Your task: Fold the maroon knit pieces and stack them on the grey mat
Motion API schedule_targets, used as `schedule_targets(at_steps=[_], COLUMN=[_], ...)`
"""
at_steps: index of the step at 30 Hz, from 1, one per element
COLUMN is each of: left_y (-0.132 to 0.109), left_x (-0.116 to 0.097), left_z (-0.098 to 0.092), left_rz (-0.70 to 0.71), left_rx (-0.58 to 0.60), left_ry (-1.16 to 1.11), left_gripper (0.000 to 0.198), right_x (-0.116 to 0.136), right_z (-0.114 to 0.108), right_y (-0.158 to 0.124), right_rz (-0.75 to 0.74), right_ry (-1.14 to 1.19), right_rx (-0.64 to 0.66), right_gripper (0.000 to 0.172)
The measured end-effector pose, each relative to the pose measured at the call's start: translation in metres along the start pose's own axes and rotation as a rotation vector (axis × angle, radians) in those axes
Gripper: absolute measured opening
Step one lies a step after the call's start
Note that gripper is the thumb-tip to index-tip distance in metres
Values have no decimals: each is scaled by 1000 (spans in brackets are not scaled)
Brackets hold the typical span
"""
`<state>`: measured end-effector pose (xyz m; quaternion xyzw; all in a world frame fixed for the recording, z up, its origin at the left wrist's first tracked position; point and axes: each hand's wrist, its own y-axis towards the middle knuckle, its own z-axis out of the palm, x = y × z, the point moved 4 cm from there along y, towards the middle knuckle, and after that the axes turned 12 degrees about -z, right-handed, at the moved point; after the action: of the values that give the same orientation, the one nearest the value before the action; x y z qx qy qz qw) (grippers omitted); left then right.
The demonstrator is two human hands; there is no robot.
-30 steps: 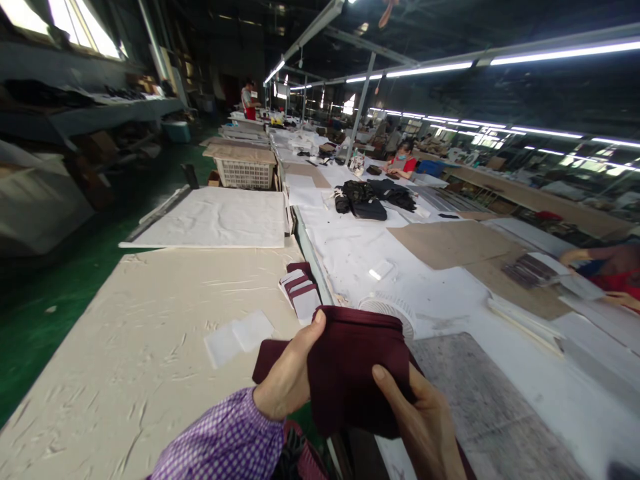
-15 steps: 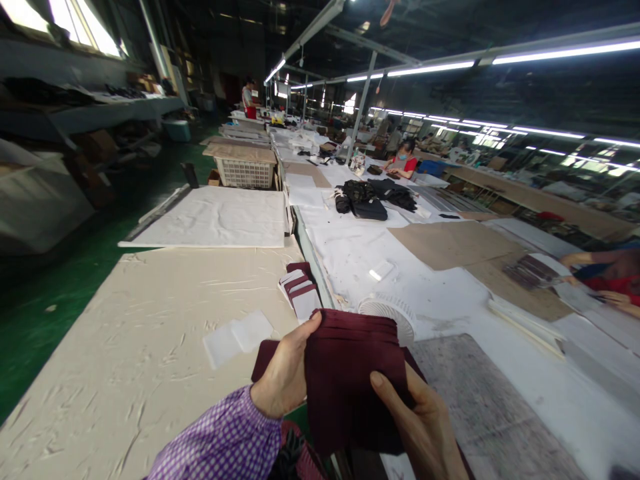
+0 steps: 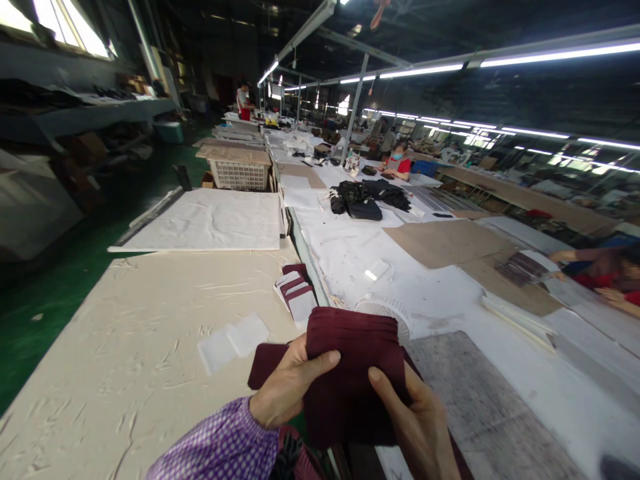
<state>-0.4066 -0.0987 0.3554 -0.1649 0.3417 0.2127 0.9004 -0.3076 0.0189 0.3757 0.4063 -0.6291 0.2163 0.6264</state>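
A stack of dark maroon fabric pieces [image 3: 357, 333] is held up in front of me, its layered edges showing along the top. My left hand [image 3: 293, 380] grips the stack's left side, thumb lying across the front face. On the right side my right hand [image 3: 413, 407] clasps it too, thumb on the front; the fingers of both hands are mostly hidden behind. Another maroon piece [image 3: 265, 363] lies on the table beyond my left hand. Past the stack sits a fanned pile of white and maroon pieces [image 3: 296, 293]. Two white translucent sheets [image 3: 233, 340] lie to the left.
A cream-covered table [image 3: 125, 320] extends left; a white-covered table [image 3: 345, 253] runs ahead and right. A round white fan [image 3: 387, 310] stands just behind the stack. Black fabric bundles [image 3: 363, 200] lie farther off. A co-worker's arm [image 3: 580, 257] reaches in at right beside maroon pieces.
My left thumb has moved from the stack's top left corner down onto its front face. The view has shifted slightly; my right hand keeps its grip.
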Motion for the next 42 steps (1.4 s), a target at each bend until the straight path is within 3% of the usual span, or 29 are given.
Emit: schedule_targets(at_steps=[3,7,12,19,27,42], left_y=[1,-3,-7,-5,-6,-7], left_x=[-1,-3,-6,-11,-11,-8], left_z=[-1,0,2,-1,0,-5], left_rz=[-5,-72,-93,11,28,26], left_rx=[-21,24,53,-37,-19,-38], left_ry=[4,51,89,62,79,90], left_gripper=[30,30,34,28,25,29], right_x=[1,7,9,1,1,0], right_z=[-2,-9,-10,8,13,10], right_y=[1,4,5,-7,-10,-8], right_rz=[-54,-72,-16,123,208,77], right_ry=[-17,6,29,182,200,52], right_rx=[21,-68,-42,-31,-13,29], right_gripper=[35,42,41,45,42,41])
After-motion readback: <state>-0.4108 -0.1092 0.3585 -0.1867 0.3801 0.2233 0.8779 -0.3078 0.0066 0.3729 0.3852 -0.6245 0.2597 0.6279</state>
